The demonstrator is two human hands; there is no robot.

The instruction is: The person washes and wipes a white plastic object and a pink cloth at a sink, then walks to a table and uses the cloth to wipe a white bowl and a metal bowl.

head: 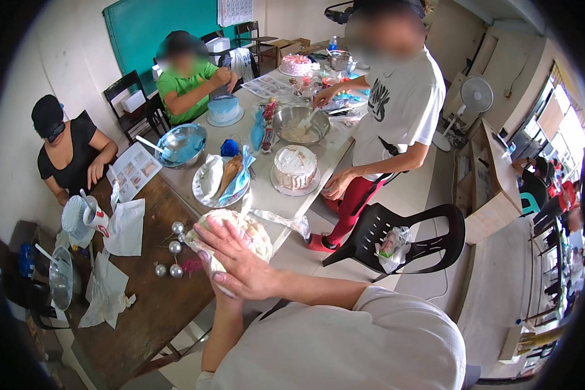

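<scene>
A round cake with cream-coloured, ruffled frosting [259,238] sits at the near end of the pale table. My right hand [243,273] extends across the front of it, back upward and fingers slightly spread, partly covering it. Pale smears show on the fingers. Beneath it is my left hand [228,298], mostly hidden, so its grip does not show. Something white shows between the hands, but I cannot tell what it is. Left of them lie several silver balls [175,247] and a dark pink piece [192,265] on the brown wooden table.
Beyond the cake are a foil-covered plate with piping bags [208,199], a white frosted cake [295,165] and a steel bowl [292,122] that a standing person stirs. Two seated people are at the left. A black plastic chair [419,248] stands right, holding a plastic bag.
</scene>
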